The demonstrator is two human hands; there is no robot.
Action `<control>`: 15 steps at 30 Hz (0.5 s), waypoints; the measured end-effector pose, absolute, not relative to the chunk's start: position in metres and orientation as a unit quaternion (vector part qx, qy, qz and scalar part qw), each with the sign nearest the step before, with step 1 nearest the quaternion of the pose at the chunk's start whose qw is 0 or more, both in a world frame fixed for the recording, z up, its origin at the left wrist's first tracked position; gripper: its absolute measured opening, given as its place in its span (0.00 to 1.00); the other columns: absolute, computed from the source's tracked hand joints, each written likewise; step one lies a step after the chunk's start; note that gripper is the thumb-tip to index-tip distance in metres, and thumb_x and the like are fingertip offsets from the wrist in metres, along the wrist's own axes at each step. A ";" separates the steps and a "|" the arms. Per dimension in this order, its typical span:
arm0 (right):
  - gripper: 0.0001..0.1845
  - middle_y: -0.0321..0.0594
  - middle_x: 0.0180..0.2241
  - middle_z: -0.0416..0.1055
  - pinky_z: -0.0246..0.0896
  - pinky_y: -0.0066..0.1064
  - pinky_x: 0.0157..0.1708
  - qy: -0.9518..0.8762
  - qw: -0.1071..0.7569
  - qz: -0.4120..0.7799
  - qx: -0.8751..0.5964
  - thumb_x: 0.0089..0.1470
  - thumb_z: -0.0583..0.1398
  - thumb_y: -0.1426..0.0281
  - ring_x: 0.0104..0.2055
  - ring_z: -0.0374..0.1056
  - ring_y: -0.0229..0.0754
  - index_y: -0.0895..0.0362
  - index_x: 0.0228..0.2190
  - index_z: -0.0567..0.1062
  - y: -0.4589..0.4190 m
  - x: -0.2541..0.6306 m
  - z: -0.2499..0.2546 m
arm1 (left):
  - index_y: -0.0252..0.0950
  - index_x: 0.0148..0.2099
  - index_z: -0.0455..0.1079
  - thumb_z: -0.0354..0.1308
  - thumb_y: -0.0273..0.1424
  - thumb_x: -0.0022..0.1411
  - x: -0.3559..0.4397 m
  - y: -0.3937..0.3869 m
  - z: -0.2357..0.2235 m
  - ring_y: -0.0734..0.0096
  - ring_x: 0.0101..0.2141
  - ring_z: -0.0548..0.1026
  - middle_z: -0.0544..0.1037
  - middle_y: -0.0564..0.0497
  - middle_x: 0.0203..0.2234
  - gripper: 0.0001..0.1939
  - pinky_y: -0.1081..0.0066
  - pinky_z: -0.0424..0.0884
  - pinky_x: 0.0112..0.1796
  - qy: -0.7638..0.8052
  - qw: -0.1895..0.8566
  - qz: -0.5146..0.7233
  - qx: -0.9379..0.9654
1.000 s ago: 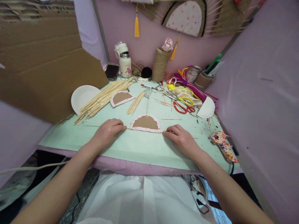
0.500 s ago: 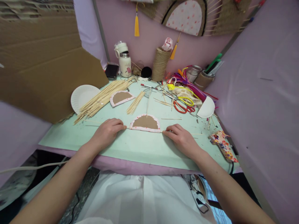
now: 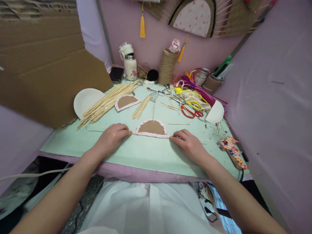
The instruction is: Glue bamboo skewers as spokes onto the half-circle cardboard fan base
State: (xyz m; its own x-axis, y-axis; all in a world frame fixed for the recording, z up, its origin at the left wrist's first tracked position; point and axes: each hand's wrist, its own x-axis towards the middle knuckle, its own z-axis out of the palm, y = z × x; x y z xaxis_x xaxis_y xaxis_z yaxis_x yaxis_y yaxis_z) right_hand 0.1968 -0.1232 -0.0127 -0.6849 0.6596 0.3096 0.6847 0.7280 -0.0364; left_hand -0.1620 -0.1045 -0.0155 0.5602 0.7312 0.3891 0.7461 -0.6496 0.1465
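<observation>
A cardboard half-circle [image 3: 151, 127] edged with pink dotted fabric lies in front of me, flat side toward me. One thin stick [image 3: 154, 105] stands out from its curved top. At its left corner my left hand [image 3: 114, 135] pinches a thin bamboo stick [image 3: 96, 126], whose far end juts out beyond the hand. My right hand [image 3: 186, 141] pinches another bamboo stick [image 3: 205, 139] at the right corner, its tail showing past the fingers. Both hands rest low on the table, fingers closed. How the sticks meet the half-circle's underside is hidden.
A second half-circle [image 3: 126, 102], a bundle of bamboo sticks [image 3: 109, 102] and a paper plate [image 3: 85, 99] lie at the left. Scissors [image 3: 191, 112], a folded white plate [image 3: 215, 112] and a paint-speckled glue gun [image 3: 234, 152] are at the right. A bottle [image 3: 130, 66] stands behind.
</observation>
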 end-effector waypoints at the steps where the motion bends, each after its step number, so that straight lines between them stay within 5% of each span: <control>1: 0.20 0.48 0.42 0.73 0.63 0.34 0.36 -0.917 0.153 -0.043 -0.365 0.61 0.49 0.82 0.43 0.63 0.46 0.57 0.46 0.76 -0.123 0.197 -0.012 | 0.37 0.38 0.77 0.44 0.22 0.67 -0.162 -0.104 -0.015 0.65 0.36 0.74 0.79 0.46 0.35 0.19 0.66 0.68 0.38 -0.416 0.022 -0.210 -0.884; 15: 0.21 0.48 0.42 0.73 0.64 0.35 0.36 -0.917 0.155 -0.034 -0.366 0.60 0.51 0.83 0.44 0.64 0.46 0.56 0.47 0.76 -0.123 0.197 -0.013 | 0.38 0.38 0.77 0.44 0.22 0.67 -0.162 -0.104 -0.015 0.65 0.36 0.74 0.79 0.47 0.35 0.19 0.65 0.68 0.38 -0.426 0.001 -0.210 -0.880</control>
State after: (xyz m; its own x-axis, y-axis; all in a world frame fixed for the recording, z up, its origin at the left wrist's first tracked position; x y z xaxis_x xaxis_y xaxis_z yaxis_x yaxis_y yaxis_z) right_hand 0.1970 -0.1226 -0.0132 -0.6837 0.6615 0.3083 0.6824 0.7292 -0.0515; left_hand -0.1625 -0.1041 -0.0145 0.5498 0.7486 0.3706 0.7498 -0.6378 0.1762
